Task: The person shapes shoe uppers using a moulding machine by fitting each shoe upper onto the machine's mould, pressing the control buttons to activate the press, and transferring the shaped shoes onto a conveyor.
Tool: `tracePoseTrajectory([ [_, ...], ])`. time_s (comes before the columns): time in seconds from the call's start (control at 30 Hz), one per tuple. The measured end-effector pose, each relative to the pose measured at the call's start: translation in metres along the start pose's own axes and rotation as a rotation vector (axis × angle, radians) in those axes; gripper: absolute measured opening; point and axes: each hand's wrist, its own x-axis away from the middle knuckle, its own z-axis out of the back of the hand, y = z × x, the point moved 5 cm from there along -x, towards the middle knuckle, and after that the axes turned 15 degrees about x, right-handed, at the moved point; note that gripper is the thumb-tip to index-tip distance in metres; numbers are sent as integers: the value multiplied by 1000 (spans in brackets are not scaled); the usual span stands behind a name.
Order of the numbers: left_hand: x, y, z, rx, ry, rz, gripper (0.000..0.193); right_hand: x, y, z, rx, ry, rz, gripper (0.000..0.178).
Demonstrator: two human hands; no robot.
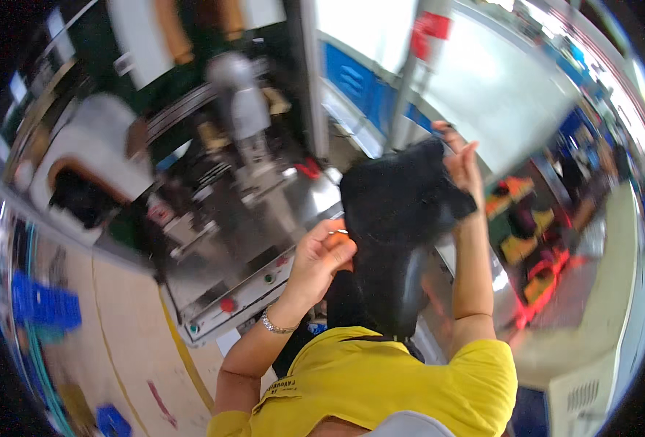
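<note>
In front of my chest is a black boot-shaped piece (pixel 403 211), upright, with a matte, soft-looking upper part and a smoother, shiny, narrowing lower part. My right hand (pixel 462 164) grips its upper right edge; some fingers stick up past the rim and part of the hand is hidden behind the piece. At the left edge, my left hand (pixel 321 261) is closed in a pinch, thumb and forefinger together against the black material. A small orange spot shows by those fingertips, too blurred to name. A metal bracelet circles my left wrist.
To the left stands a machine with a metal bed (pixel 249 255), a red button (pixel 227 304) and a blurred grey head (pixel 239 95). On the right, yellow-and-dark pieces (pixel 530 240) lie under a red glow. Blue crates (pixel 45 302) sit at the far left.
</note>
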Motion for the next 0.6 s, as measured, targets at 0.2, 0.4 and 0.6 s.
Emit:
tracePoseTrajectory([
  [0.2,-48,-134,34,-137,188,223,28,178,138,73,-61,228,-502,71],
  [0.4,-14,-227,39,-249,-27,845,33,298,133,118,-28,691,-709,59],
  [0.6,-12,-208,88,-436,85,787,32,305,75,249,348,1046,-753,52],
])
